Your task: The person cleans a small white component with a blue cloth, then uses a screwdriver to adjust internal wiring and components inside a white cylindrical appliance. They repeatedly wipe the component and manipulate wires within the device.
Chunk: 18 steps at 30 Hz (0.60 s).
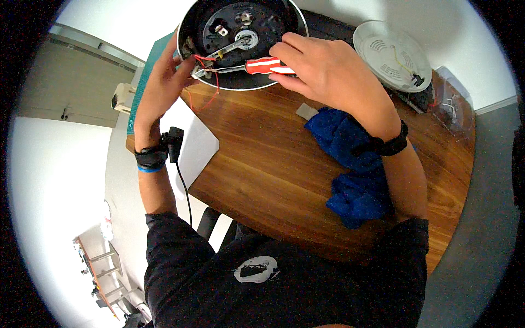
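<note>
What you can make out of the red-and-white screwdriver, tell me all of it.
The screwdriver has a red handle with white stripes, plastic by its look, and a slim, shiny metal shaft. The right hand grips the handle, hiding its rear end. It lies roughly sideways across the near part of the round black housing, shaft pointing left toward red wires near the left hand. The tip's shape and exact contact are too small to tell.
</note>
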Available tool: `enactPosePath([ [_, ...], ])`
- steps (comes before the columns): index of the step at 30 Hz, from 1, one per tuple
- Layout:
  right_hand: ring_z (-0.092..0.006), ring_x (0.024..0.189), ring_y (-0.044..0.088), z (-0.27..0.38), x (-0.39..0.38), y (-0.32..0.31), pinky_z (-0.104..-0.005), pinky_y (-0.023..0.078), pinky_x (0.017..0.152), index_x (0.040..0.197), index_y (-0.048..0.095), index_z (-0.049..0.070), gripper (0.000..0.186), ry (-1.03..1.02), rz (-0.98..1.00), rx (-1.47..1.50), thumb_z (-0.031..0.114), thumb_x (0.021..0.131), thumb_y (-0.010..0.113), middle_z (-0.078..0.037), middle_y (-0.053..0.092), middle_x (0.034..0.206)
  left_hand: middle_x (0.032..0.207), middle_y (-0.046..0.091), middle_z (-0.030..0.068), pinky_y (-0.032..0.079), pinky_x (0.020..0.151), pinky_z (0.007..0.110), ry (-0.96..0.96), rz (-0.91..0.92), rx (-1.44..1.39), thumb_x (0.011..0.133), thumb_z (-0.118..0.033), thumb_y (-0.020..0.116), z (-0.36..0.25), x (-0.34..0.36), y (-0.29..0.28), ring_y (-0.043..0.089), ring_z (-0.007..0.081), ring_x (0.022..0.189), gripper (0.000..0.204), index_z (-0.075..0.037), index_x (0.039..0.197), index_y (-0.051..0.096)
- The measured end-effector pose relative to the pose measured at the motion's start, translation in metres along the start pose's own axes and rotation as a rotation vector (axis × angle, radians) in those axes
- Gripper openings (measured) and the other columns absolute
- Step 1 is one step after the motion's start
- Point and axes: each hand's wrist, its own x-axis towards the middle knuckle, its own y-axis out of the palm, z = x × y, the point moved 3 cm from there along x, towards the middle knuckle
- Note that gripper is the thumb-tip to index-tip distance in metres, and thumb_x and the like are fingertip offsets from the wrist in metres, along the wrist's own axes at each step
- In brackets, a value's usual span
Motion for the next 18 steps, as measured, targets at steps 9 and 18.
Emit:
enactPosePath([
  [9,-0.0255,0.077,0.07,0.011,0.006,-0.012,-0.0366,0.057,0.062,0.11,0.069,0.01,0.03,-0.062,-0.18,0.016,0.024,0.087,0.082,-0.005,0.064,0.097,0.126,0.073,0.0138,0.062,0.092,0.03,-0.195,0.016,-0.275,0.114,-0.019,0.053,0.002,-0.002,0.001,0.074,0.0183,0.109,0.05,-0.006,0.161,0.041],
  [18,-0.0281,0.075,0.07,0.016,0.01,-0.027,-0.0388,0.057,0.062,0.107,0.07,0.011,0.026,0.05,-0.13,-0.02,0.02,0.086,0.082,-0.006,0.064,0.095,0.121,0.074,0.0111,0.061,0.09,0.028,-0.157,0.041,-0.26,0.115,-0.031,0.053,0.026,0.007,-0.004,0.074,0.0158,0.104,0.054,-0.006,0.162,0.042],
])
